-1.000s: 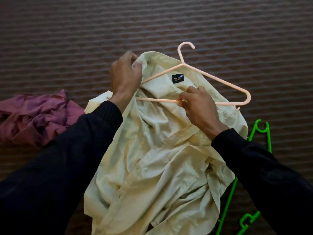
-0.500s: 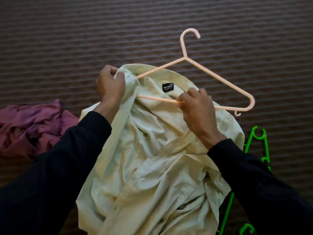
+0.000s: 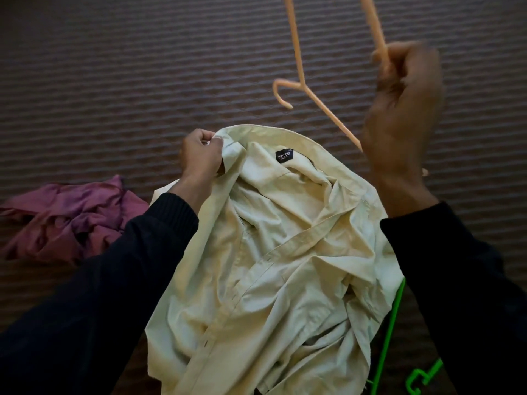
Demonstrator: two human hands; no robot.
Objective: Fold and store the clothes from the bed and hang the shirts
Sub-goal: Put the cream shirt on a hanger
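Two hands are at work over one cream shirt (image 3: 273,252), which lies crumpled and open on the striped bed cover (image 3: 114,81), its collar toward the far side and its hem running back toward the person. Taking the shirt as landmark: the left hand (image 3: 201,158) sits at the shirt's far-left collar edge, fingers curled and pinching the fabric there. The right hand (image 3: 399,109) is raised above and beyond the shirt's far-right shoulder, blurred, clenched round the peach hanger (image 3: 319,104). That hanger is clear of the shirt, turned so its hook points left and down toward the collar while its arms rise out of the top of the view; its long axis stands steeply, nearly crosswise to the shoulder line it has to lie along. Judging from this, the next move depends on swinging the hanger level and feeding one end in under the collar the left hand holds open; the left hand is the nearer of the two to that opening. Left of the shirt lies a purple garment (image 3: 71,220); at the shirt's near-right edge green hangers (image 3: 387,337) show partly from under it
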